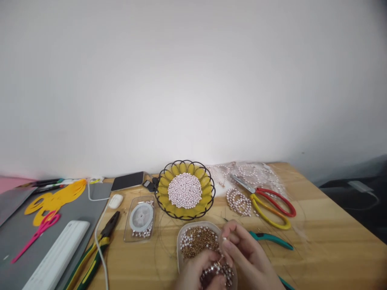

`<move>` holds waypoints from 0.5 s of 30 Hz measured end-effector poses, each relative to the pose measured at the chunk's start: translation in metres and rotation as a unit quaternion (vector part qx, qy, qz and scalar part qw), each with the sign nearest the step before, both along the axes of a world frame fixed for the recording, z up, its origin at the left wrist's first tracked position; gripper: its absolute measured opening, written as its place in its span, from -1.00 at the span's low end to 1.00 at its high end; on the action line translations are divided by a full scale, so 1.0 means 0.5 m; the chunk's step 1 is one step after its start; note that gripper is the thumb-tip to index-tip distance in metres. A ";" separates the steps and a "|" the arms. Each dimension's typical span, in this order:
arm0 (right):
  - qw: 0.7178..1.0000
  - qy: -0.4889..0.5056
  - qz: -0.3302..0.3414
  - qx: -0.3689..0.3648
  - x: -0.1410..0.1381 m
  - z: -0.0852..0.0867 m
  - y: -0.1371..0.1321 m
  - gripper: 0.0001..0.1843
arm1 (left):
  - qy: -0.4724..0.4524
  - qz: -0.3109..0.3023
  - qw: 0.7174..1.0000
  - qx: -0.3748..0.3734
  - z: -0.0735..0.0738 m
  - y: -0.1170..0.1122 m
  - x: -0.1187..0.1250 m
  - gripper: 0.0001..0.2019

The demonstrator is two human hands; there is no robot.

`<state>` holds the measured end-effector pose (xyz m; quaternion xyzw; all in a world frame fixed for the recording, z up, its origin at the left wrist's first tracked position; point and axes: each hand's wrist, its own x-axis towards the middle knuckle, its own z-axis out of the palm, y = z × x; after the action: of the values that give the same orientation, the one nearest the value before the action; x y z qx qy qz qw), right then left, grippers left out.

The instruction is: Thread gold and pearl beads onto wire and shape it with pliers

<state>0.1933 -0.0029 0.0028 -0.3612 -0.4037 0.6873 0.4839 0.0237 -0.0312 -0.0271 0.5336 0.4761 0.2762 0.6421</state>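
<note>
My left hand (193, 274) is curled over the front of a white container (179, 257), gripping a bunch of pink and brown beads (222, 272) that looks like a beaded strand. Thumb and fingertips of my right hand (249, 253) pinch a tiny pale bead (224, 239) just above the container's right side. Gold and pale pink loose beads (199, 241) fill the container. Teal-handled pliers (272, 238) lie behind my right hand, partly hidden by it. Whether a thread runs between my two hands is too small to tell.
Behind the container stands a black wire basket (159, 203) of pink beads. Scissors (266, 201) and a beaded coil (238, 202) lie to its right. Leftward are a clear tray with a spool (141, 216), large pliers (93, 253), a white cable (97, 233), a phone (127, 181) and pink scissors (38, 233).
</note>
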 end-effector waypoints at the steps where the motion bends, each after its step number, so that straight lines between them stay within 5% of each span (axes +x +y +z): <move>1: 1.000 -0.003 0.000 -0.006 0.000 -0.001 0.001 -0.58 | 0.020 -0.002 1.000 0.020 0.002 -0.001 -0.003 -0.73; 10: 0.996 -0.078 0.019 -0.037 -0.018 0.028 -0.004 -0.53 | 0.111 -0.001 0.966 0.234 0.023 -0.016 -0.053 -0.58; 13: 0.993 -0.113 0.028 -0.032 -0.020 0.031 -0.004 -0.51 | 0.150 0.049 0.934 0.320 0.023 -0.032 -0.094 -0.62; 15: 0.990 -0.131 0.043 -0.022 -0.019 0.028 -0.005 -0.53 | 0.159 0.100 0.932 0.309 0.023 -0.046 -0.119 -0.70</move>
<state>0.1838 -0.0056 0.0168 -0.4411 -0.4635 0.6627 0.3891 -0.0357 -0.0543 -0.0157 0.6921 0.5138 0.3846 0.3303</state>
